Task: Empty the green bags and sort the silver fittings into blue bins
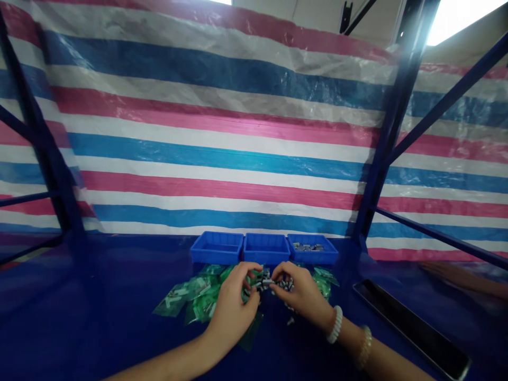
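Observation:
My left hand [237, 302] is curved over the near-left side of a heap of small metal parts, its thumb and fingertips apart. On the right, my right hand [305, 292] has thumb and forefinger pinched on a small silvery metal piece [267, 282], which points toward my left hand. Its exact kind is too small to make out. More small metal parts [286, 286] lie beneath and beside the right fingers. Green-tinted clear plastic bags [200, 292] with pale pieces inside spread around the heap, partly hidden by my left hand.
Three blue bins stand in a row behind the heap: a left bin [217, 258], a middle bin [266, 258] and a right bin [313, 258] holding small metal parts. A black, flat phone-like slab [413, 328] lies at right. Blue rack posts [391, 137] flank a striped sheet [222, 121].

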`<action>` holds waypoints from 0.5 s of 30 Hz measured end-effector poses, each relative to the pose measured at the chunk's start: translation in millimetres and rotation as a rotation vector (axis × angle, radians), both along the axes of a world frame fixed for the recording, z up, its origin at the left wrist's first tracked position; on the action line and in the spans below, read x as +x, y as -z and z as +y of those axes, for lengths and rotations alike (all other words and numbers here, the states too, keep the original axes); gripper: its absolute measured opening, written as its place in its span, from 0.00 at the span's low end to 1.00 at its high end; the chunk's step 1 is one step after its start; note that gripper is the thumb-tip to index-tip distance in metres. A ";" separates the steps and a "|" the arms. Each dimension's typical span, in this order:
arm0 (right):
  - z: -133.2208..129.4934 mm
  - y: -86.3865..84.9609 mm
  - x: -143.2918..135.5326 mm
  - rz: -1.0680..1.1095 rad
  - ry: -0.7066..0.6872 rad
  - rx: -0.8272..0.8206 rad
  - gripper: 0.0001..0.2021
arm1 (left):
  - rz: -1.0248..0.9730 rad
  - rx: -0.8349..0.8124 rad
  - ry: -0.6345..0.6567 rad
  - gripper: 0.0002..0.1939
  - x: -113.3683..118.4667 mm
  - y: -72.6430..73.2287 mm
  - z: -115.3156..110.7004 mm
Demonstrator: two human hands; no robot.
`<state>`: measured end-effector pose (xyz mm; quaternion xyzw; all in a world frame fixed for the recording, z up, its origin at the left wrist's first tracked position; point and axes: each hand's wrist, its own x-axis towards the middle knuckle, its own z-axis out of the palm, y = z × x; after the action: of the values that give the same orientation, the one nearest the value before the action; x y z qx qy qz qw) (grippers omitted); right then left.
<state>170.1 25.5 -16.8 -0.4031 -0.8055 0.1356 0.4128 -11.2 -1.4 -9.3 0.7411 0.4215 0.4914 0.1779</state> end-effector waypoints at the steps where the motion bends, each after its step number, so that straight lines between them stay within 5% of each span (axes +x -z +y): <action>1: -0.8 -3.0 1.1 0.057 0.013 -0.001 0.05 | -0.014 -0.032 0.032 0.23 0.8 0.7 -0.6; 10: -7.4 -5.1 2.1 0.092 -0.109 0.257 0.12 | -0.283 -0.473 0.336 0.28 8.0 6.8 -4.6; 15: -7.6 -5.1 5.1 0.011 -0.183 0.309 0.10 | -0.470 -0.611 0.382 0.26 8.2 10.6 -1.8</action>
<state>175.1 17.8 -11.8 -0.2590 -0.8479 0.0493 0.4600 -3.0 -3.2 -19.9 0.5867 0.3509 0.4578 0.5684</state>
